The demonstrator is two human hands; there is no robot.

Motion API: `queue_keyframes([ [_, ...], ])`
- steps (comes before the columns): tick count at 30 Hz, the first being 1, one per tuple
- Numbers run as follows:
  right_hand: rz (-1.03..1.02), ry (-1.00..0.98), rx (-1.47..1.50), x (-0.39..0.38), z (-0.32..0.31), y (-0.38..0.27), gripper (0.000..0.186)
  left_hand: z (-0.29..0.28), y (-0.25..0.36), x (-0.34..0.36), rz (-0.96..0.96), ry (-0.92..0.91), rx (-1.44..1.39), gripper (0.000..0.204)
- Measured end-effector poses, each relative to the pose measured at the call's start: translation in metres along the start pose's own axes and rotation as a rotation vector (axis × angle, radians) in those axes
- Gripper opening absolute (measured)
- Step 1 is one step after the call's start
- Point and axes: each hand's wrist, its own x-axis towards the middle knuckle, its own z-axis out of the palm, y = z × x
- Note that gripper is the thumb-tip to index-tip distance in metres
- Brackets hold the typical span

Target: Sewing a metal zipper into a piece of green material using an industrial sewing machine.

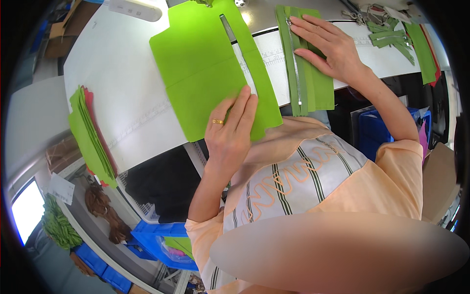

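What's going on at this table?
The left hand lies flat on a slotted green panel, fingertips near the slot's lower end. The right hand rests on a green zipper piece, fingers spread. The two pieces lie apart, side by side, on the white table. More green pieces lie at its left edge.

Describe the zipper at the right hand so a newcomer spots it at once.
On the white tabletop, find the large bright-green fabric panel with a long slot. Just right of it, partly under the right hand, lies a long green fabric zipper. Its long straight row of silver metal teeth sets it apart from the slotted panel and the jumbled green fabric strips farther right.
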Motion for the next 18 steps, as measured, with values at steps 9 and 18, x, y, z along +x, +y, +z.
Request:
queue_keyframes([
  [9, -0.086, -0.031, 0.05, 0.035, 0.027, -0.028, 0.041, -0.052, -0.001, 0.017, -0.206, 0.077, -0.339, 0.041],
  [18, -0.195, -0.106, 0.163, 0.075, 0.038, -0.026, 0.041, -0.025, -0.004, 0.003, -0.015, -0.092, -0.074, 0.043],
])
